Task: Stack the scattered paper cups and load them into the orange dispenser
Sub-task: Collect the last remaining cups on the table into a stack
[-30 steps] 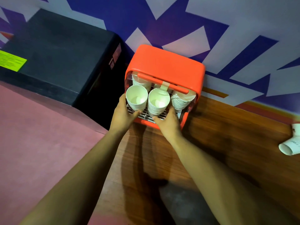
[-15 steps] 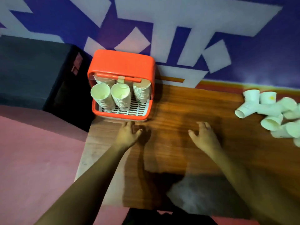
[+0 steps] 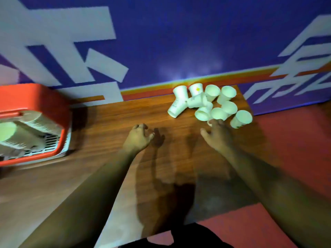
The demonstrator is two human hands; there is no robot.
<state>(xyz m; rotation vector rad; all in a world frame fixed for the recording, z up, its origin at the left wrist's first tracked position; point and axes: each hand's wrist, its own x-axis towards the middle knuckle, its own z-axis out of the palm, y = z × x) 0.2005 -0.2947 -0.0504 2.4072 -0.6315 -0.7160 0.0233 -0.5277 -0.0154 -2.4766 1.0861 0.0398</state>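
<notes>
Several loose white paper cups lie tumbled in a heap at the far right of the wooden table. My right hand reaches toward them with fingers spread, its fingertips at the nearest cup, holding nothing. Over the middle of the table hovers my left hand, fingers loosely curled and empty. The orange dispenser stands at the left edge of the view, with stacks of cups lying inside on its white grid.
A purple wall with white shapes runs behind the table. Red floor lies to the right of the table's edge. Bare wood stretches between the dispenser and the cup heap.
Both hands have left the dispenser and moved right across the table. The view has swung right, bringing the cup heap near my right hand.
</notes>
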